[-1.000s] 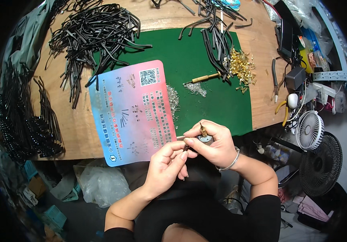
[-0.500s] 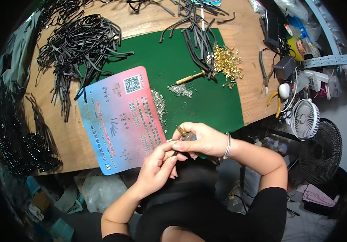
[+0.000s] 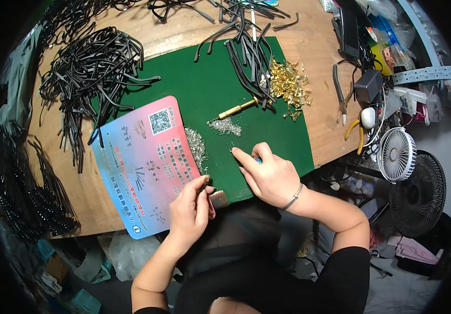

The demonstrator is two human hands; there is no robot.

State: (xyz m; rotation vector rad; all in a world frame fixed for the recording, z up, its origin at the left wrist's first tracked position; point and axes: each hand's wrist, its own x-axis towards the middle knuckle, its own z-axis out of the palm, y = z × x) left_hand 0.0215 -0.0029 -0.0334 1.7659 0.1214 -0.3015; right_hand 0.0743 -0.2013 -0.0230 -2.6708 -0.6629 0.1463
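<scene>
My left hand [image 3: 188, 209] is closed in a pinch at the front edge of the green mat [image 3: 280, 141], over the corner of the pink-and-blue printed sheet [image 3: 131, 152]. A small dark, gold-tinted piece shows at its fingertips, too small to name. My right hand [image 3: 275, 178] rests on the mat, its index fingertip down by a few tiny silver bits. Its other fingers curl round something, of which only a blue spot shows. Beyond lie a brass screwdriver [image 3: 237, 108] and two heaps of tiny silver screw-like parts, one heap [image 3: 225, 126] at its tip, another heap [image 3: 196, 149] beside the sheet.
Black glasses temples lie in a big pile [image 3: 94, 68] at left and a bundle [image 3: 249, 63] at the back. Gold parts [image 3: 288, 83] are heaped at the mat's right. Pliers [image 3: 339, 94], a white fan [image 3: 396, 154] and a brown-grey block [image 3: 218, 199] stand or lie around.
My hands have come apart. The right one has moved right and away from me, its index finger now on the mat. The left has drawn slightly left, still pinching.
</scene>
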